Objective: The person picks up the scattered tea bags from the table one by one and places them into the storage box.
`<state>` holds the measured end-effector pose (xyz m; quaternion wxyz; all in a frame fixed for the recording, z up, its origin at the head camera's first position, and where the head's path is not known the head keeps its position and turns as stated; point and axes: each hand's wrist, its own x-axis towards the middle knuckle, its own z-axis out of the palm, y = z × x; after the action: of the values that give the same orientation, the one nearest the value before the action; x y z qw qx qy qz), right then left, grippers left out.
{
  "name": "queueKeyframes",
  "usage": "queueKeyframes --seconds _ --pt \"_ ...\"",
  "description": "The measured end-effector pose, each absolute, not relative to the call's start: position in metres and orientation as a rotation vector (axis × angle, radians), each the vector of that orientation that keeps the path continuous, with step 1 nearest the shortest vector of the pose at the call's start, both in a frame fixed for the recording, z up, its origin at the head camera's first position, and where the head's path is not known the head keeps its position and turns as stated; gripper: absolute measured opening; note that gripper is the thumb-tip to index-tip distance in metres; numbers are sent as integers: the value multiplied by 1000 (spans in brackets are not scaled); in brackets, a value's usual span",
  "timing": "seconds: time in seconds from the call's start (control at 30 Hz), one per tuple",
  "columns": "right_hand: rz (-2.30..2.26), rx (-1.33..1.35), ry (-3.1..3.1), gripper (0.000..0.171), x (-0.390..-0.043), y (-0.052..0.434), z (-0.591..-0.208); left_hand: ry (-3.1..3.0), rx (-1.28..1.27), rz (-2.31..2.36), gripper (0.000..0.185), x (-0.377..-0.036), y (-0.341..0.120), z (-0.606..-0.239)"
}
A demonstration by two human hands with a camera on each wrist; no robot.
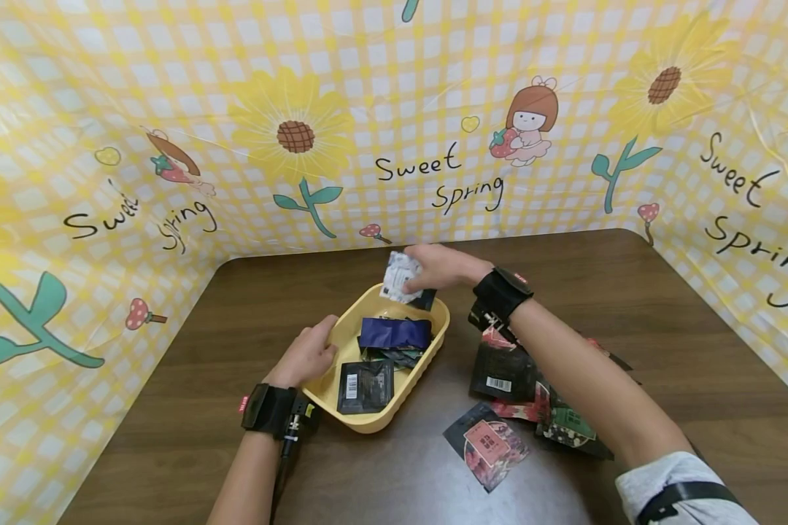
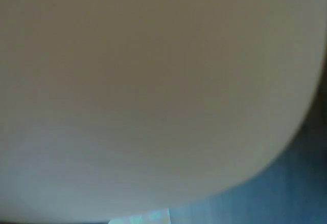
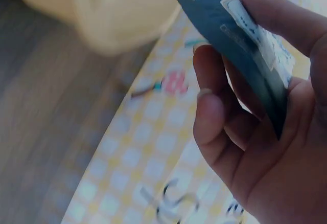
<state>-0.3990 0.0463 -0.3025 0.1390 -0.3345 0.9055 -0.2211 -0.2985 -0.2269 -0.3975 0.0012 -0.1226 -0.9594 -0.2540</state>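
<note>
At the left rim of a yellow plastic basket (image 1: 371,423), my left hand (image 1: 307,354) grips the edge with curled fingers. My right hand (image 1: 443,266) is above the basket's far end, pinching a white printed sachet (image 1: 399,275) together with a dark sachet (image 1: 425,300). In the right wrist view the thumb presses on the white sachet, and the dark sachet (image 3: 225,40) lies against the fingers. Inside the basket are a dark blue sachet (image 1: 394,333) on top of several others and a black sachet (image 1: 371,388) with a barcode. Skin fills most of the left wrist view.
Right of the basket, a loose pile holds a black barcoded sachet (image 1: 502,373), a green-labelled sachet (image 1: 570,424) and red ones, partly under my right forearm. A pink-labelled sachet (image 1: 488,445) lies nearer on the brown table (image 1: 190,408). A yellow checked cloth (image 1: 394,95) stands around the table.
</note>
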Motion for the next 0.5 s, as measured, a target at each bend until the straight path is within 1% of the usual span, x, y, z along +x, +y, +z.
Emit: queueKeyframes --seconds 0.07,0.17,0.23,0.4,0.47,0.5 --pt "-583 -987 2584 80 -391 34 -305 -3017 -384 -795 40 -298 -227 -397" --pt "-517 -1045 2524 79 -379 19 -310 -3024 -371 -793 40 -299 -226 -397" --pt "-506 -1099 2474 70 -372 11 -313 -3028 -363 -795 40 -299 -226 -397" --pt "-580 -1222 2337 36 -363 1 -320 -3019 -364 -788 39 -300 -226 -397" --pt "-599 -1236 2314 37 -362 0 -322 -3017 -361 -782 38 -300 -226 -398" --pt "-594 -1234 2325 42 -361 0 -324 -3022 -352 -792 38 -299 -226 -398"
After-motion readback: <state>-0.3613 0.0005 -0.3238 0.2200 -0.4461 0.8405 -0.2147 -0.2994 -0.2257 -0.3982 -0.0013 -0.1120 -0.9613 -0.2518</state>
